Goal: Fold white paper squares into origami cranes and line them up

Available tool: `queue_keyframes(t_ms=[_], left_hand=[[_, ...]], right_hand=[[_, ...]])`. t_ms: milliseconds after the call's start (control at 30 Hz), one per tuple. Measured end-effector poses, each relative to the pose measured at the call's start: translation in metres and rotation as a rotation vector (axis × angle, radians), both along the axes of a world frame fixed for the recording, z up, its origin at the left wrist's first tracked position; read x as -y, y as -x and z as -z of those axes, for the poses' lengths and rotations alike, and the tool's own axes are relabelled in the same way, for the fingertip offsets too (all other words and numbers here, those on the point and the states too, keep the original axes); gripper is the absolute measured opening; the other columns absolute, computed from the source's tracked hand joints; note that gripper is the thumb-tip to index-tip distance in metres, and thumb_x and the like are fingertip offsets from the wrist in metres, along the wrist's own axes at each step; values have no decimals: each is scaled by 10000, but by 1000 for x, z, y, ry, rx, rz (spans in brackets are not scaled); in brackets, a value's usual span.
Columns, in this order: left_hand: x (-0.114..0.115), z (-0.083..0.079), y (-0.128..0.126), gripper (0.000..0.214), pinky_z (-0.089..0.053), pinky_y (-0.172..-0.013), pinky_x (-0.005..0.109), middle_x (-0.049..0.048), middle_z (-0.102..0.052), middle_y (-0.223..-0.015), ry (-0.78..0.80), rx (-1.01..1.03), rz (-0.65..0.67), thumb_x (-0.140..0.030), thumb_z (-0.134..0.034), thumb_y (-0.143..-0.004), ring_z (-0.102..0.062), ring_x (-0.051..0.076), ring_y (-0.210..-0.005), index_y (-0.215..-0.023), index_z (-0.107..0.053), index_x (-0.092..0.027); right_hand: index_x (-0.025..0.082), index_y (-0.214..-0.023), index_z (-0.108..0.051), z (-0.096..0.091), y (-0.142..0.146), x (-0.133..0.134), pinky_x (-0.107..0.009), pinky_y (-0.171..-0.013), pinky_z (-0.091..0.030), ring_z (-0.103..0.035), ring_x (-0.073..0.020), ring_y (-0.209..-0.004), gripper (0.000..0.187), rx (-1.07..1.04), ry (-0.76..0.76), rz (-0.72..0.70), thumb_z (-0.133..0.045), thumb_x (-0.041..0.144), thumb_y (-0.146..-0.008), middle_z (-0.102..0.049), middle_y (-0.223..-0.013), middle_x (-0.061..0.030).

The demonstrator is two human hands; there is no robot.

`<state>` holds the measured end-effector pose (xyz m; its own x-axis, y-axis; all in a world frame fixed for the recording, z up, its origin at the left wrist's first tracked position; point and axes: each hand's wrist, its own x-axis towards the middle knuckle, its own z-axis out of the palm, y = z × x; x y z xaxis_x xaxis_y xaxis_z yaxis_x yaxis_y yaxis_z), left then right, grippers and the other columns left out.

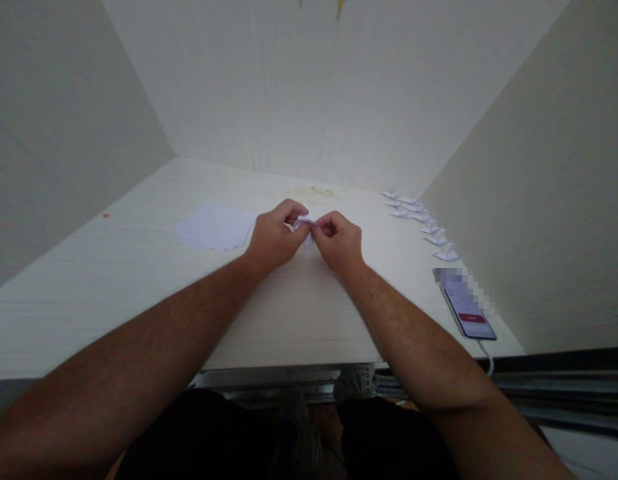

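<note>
A small folded piece of white paper [309, 239] is held between my two hands above the middle of the table. My left hand [279, 233] pinches its left side between thumb and fingers. From the right, my right hand [339, 239] grips it with the fingertips, close against the left thumb. Much of the paper is hidden by the fingers, so its exact shape cannot be made out. Left of my left hand lies a loose stack of white paper sheets [213, 227]. Several folded paper cranes [417, 212] stand in rows at the back right.
A phone [466, 307] with a lit screen lies at the right edge, and a white cable [489, 360] runs from it over the front edge. Walls [309, 87] enclose the table [139, 300] at the back and both sides. A small orange spot [106, 215] shows at far left.
</note>
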<state>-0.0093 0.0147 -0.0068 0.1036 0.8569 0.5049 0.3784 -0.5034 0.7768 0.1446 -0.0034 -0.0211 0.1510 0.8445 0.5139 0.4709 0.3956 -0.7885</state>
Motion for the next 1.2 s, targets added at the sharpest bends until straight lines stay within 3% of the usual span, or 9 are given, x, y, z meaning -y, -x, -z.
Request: queue_keyframes(t_ms=[100,300,467,733,967,1200], left_hand=[[-2,-1,0,56,-436,-595,264,-10,-677,-753,20,45,-7,-229,-668,-768,-536,115,-594,-812,-650,-200],[-8,0,-2,394,-379,-503,240,-50,-624,-647,204,287,84,-186,-720,-693,-511,107,-517,-1068,-599,-202],[-7,1,-2,431,-394,-505,234,-52,-617,-609,246,301,138,-186,-751,-663,-529,108,-524,-1070,-610,-184],[-9,-3,-1,268,-491,-596,254,29,-733,-787,283,290,154,-199,-797,-598,-633,140,-676,-834,-675,-168],[-11,-1,0,209,-450,-526,238,16,-705,-689,285,304,161,-224,-801,-605,-594,129,-592,-748,-654,-177],[-10,-1,0,236,-394,-483,228,-26,-599,-568,298,297,188,-278,-820,-619,-510,103,-513,-671,-608,-188]], right_hand=[[232,-786,-646,-2,1,-2,-290,-626,-505,-583,-135,-646,151,-167,75,-106,-714,364,-764,-644,-688,14],[216,-776,-653,-5,-1,-4,-275,-574,-544,-639,-137,-651,163,-434,232,-284,-710,360,-725,-659,-668,16],[208,-752,-649,-4,-2,-4,-269,-573,-553,-622,-120,-612,164,-459,249,-286,-735,336,-697,-656,-638,25],[201,-724,-669,-2,-6,-6,-273,-563,-546,-589,-104,-555,183,-426,267,-296,-774,333,-653,-671,-644,22],[200,-712,-650,-2,-5,-6,-256,-513,-501,-583,-104,-526,200,-353,273,-264,-787,330,-645,-652,-618,26],[214,-773,-605,-3,-3,-8,-240,-511,-517,-571,-90,-533,285,-455,263,-286,-801,311,-591,-639,-640,58]])
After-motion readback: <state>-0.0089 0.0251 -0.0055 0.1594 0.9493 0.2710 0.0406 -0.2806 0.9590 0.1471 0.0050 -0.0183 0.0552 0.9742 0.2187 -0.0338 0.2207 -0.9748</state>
